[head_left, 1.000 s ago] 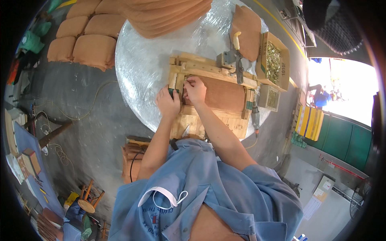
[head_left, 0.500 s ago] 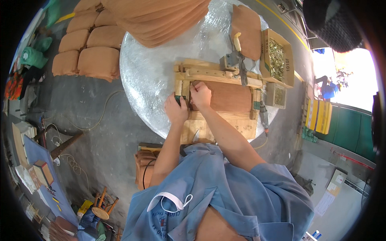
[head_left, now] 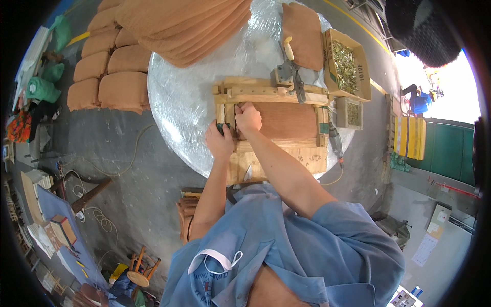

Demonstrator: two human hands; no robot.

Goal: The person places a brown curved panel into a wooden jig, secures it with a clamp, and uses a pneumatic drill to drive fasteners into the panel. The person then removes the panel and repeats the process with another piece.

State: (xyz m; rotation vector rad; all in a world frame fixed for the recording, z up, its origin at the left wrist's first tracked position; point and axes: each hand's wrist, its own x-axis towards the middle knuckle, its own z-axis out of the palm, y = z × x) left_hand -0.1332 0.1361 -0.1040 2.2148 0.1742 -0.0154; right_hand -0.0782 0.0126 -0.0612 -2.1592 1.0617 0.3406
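Observation:
A wooden jig [head_left: 276, 93], built of pale bars, lies in front of me around a flat brown panel [head_left: 286, 121]. My left hand [head_left: 219, 140] grips the jig's left end, its thumb by a dark green patch [head_left: 223, 129]. Just right of it, my right hand [head_left: 249, 118] is closed in a pinch at the panel's left edge; whatever its fingertips hold is hidden. A metal toggle clamp [head_left: 287, 75] with a pale yellow handle is fixed to the jig's far bar.
The jig sits on a round table [head_left: 176, 112] wrapped in clear film. A big brown stack [head_left: 189, 30], another brown panel [head_left: 303, 36], a carton of small metal pieces [head_left: 364, 71] and a smaller box [head_left: 353, 113] are around it. A power screwdriver [head_left: 335, 143] lies at right.
The view has shifted slightly, so the table and jig appear a little further left. Both hands keep their places at the jig's left end.

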